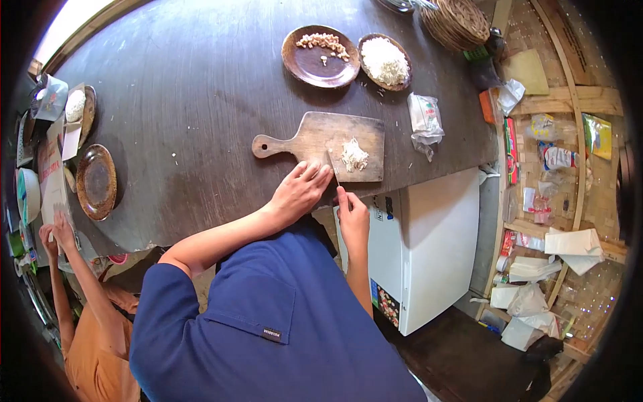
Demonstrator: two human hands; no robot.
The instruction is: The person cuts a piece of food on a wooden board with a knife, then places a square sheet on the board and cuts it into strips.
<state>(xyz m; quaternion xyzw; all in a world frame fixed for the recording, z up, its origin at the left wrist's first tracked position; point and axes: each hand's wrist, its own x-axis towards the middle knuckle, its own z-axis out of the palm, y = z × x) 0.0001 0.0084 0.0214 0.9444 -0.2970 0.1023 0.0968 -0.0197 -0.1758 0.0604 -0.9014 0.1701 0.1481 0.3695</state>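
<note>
A wooden cutting board [315, 137] with its handle to the left lies near the table's front edge. On its right half is a small pile of pale shredded food [354, 155]. My right hand [352, 213] is closed round the handle of a knife [334, 165], whose blade stands just left of the pile. Against the board's lower edge, left of the blade, rests my left hand [305, 189] with its fingers bent and pressed together; whether anything is under the fingertips is hidden. Beyond the board are a brown plate with light pieces [321, 72] and a bowl of white shreds [385, 61].
A plastic packet [425, 120] lies right of the board, and a wicker basket [457, 25] stands at the back right. An oval brown dish [96, 182] is at left, near a co-worker's hands [59, 234]. Below the table's right edge stands a white appliance [435, 241].
</note>
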